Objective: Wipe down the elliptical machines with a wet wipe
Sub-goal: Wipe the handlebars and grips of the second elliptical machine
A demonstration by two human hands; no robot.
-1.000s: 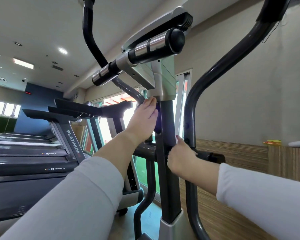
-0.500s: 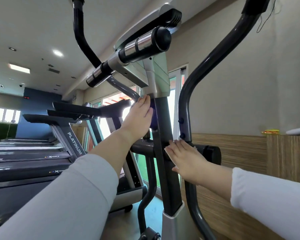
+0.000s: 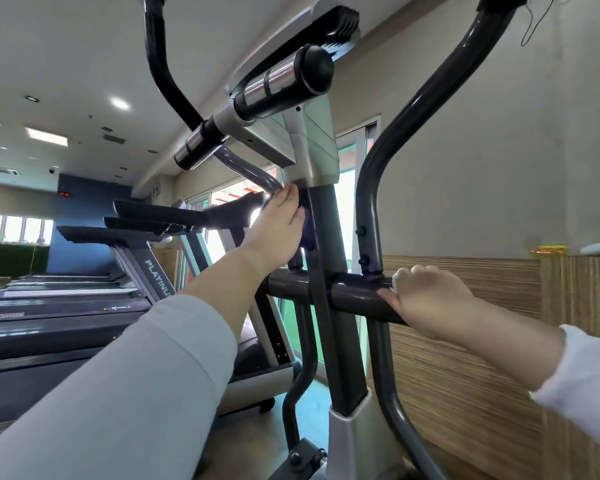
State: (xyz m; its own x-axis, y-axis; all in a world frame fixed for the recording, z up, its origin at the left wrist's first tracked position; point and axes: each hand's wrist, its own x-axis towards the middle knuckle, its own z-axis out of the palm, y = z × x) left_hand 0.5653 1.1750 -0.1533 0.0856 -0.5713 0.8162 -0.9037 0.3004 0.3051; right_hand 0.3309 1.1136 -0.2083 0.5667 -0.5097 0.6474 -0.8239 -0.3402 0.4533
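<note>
The elliptical machine fills the view: a dark upright post (image 3: pixel 333 271), a horizontal crossbar (image 3: pixel 354 292), a chrome-and-black fixed handle (image 3: pixel 284 81) above, and a curved swing arm (image 3: pixel 371 188) to the right. My left hand (image 3: pixel 278 233) grips the post just under its silver collar. A purple patch (image 3: pixel 306 233) shows between palm and post; I cannot tell what it is. My right hand (image 3: pixel 426 299) wraps over the crossbar right of the post, with a white wet wipe (image 3: pixel 396 282) bunched under its fingers.
A row of dark treadmills (image 3: pixel 84 306) stands to the left, the nearest marked PLATINUM. A wood-panelled wall (image 3: pixel 465 341) runs close on the right. Bright windows (image 3: pixel 347 209) lie behind the machine. A second swing arm (image 3: pixel 302 375) hangs left of the post.
My right hand has moved right, from the face of the upright post onto the crossbar, and closed over it with the wipe. My left hand has stayed high on the post.
</note>
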